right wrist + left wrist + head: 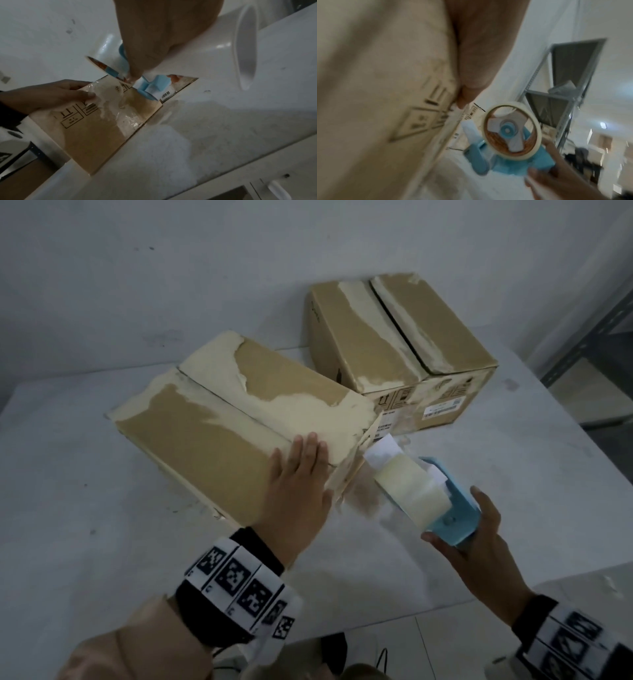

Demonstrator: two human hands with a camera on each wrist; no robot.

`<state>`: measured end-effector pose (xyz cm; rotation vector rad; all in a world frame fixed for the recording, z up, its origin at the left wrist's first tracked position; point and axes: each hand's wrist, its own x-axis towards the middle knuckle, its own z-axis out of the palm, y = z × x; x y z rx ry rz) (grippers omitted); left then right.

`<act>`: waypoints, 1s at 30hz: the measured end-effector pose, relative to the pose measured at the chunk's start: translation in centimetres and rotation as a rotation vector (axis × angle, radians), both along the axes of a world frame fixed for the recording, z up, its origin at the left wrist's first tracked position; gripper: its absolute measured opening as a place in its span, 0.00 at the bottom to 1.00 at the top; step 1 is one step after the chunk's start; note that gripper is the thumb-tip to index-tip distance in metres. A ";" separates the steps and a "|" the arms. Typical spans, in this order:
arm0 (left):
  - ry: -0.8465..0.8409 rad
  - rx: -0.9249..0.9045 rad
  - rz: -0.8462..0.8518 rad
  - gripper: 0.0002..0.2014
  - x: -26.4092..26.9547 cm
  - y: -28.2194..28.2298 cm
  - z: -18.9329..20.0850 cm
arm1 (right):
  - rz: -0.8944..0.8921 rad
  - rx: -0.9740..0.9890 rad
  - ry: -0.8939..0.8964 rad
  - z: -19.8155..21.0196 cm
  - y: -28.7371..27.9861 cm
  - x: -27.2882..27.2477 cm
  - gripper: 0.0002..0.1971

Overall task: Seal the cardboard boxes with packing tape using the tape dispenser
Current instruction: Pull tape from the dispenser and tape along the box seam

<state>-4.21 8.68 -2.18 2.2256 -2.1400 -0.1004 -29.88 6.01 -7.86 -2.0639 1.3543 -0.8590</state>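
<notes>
**Taping a torn cardboard box**

Near box (236, 419) on white counter (445, 542), brown, rectangular, paper skin peeled in pale patches. Left hand (301, 484) flat on its near corner, fingers straight. Just right of it, blue plastic tape dispenser (442, 508) with cream roll, grasped by right hand (479, 549). Behind, second box (400, 337).

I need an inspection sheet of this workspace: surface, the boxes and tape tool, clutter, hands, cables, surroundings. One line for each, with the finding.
Surface: white table, scuffed and stained.
Job's things: near box, flaps closed, seam untaped; far box, seam also untaped; blue tape dispenser loaded with a roll.
Clutter: nothing seen.
Hands: left hand flat on the near box's end; right hand grips the dispenser.
Cables: a thin dark one below the table edge.
Surroundings: white wall; metal shelf at right.
</notes>
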 end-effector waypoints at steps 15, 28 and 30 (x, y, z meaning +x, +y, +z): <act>-0.140 -0.173 -0.393 0.24 10.4 -1.3 -0.9 | 0.101 0.102 -0.254 -0.4 -0.7 0.0 0.38; -0.050 -0.079 -0.069 0.38 8.5 -1.5 -1.3 | -0.127 0.189 -0.107 -0.2 -1.1 -0.9 0.53; -0.085 -0.113 -0.132 0.36 8.6 -1.7 -1.3 | -0.051 0.117 0.063 -1.0 -1.9 -1.3 0.53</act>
